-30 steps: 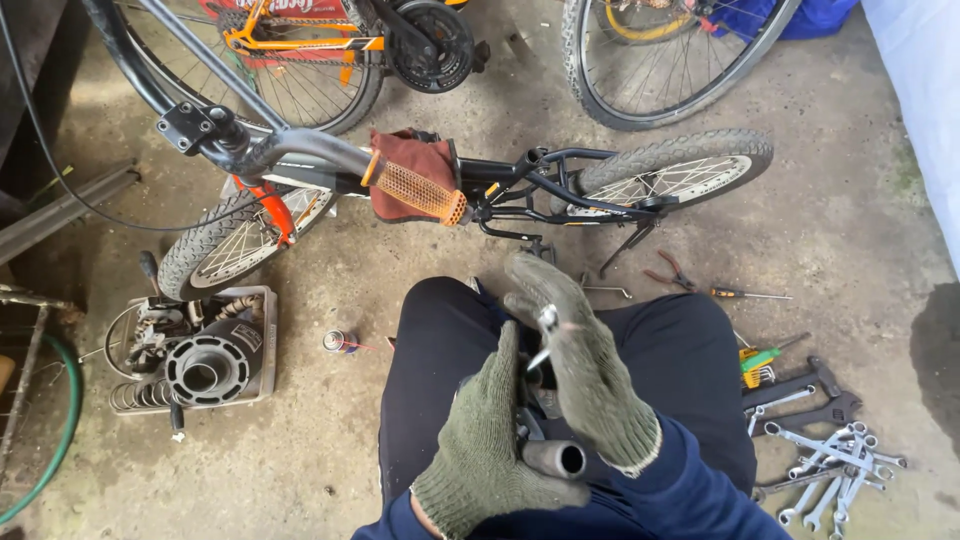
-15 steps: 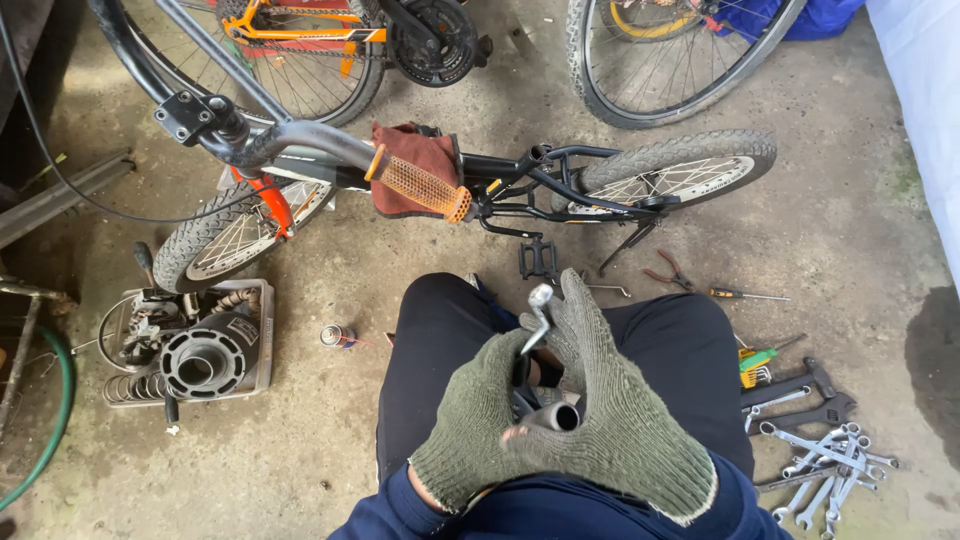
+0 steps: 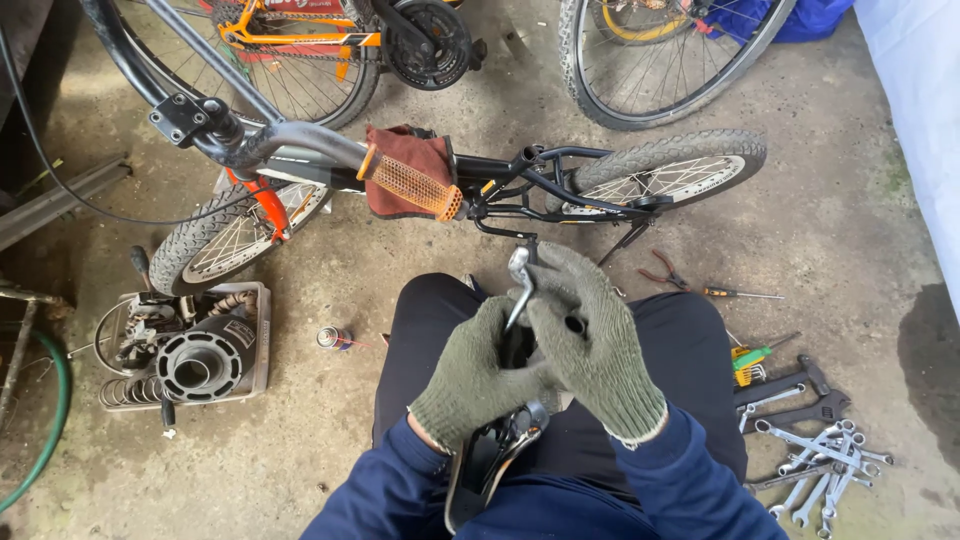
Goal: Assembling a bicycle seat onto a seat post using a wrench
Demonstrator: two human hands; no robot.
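I sit with a black bicycle saddle (image 3: 487,462) on my lap, its underside turned up. My left hand (image 3: 470,378), in a green knit glove, is closed around the saddle's clamp area. My right hand (image 3: 592,345), gloved the same way, is wrapped around a silver wrench (image 3: 518,283) whose head sticks up between the two hands. The hands press together over the clamp and hide it. A small bike lies just ahead, with an orange handlebar grip (image 3: 412,186) and a red rag (image 3: 398,158) draped over it.
Several wrenches (image 3: 812,452) lie to my right, with pliers (image 3: 664,271) and a screwdriver (image 3: 742,294) beyond my knee. A tray of engine parts (image 3: 190,352) and a small can (image 3: 333,338) sit to the left, and a green hose (image 3: 52,400) is at the far left. Other bicycle wheels (image 3: 668,60) stand at the top.
The round tube end that showed near my lap is now covered. My right hand went from spread over it to closed on the wrench, and both hands rose.
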